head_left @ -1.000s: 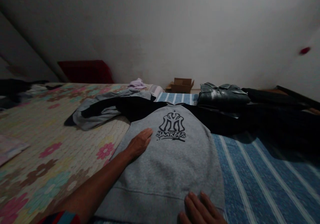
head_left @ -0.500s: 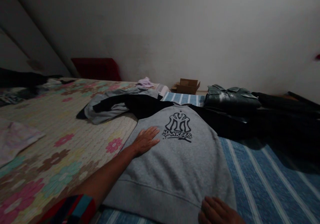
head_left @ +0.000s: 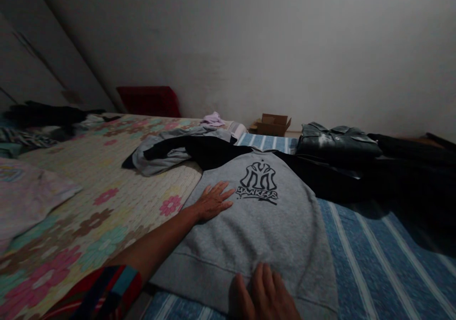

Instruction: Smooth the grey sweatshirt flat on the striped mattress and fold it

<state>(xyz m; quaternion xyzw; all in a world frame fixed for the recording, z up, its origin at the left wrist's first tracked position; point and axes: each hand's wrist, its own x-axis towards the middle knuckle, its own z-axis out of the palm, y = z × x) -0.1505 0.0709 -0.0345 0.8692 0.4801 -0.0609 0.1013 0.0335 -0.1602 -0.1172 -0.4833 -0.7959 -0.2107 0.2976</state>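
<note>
A grey sweatshirt (head_left: 263,229) with black sleeves and a black "Yankees" print lies flat, front up, on a bed. My left hand (head_left: 213,200) rests palm down on its left side, just left of the print, fingers spread. Palm down as well, my right hand (head_left: 261,295) lies on the sweatshirt's lower hem near the bottom edge of the view, fingers apart. Neither hand holds anything. The black left sleeve (head_left: 185,149) stretches away to the left over a crumpled grey garment (head_left: 160,156).
A floral quilt (head_left: 89,201) covers the left of the bed, a blue striped cover (head_left: 384,263) the right. A folded dark jacket (head_left: 337,141) and black clothes (head_left: 409,172) lie far right. A cardboard box (head_left: 272,124) and a red cushion (head_left: 149,101) sit by the wall.
The view has swung left. My right hand has slid left and up along the hem, showing more of itself. My left hand stays flat on the sweatshirt, fingers now spread wider.
</note>
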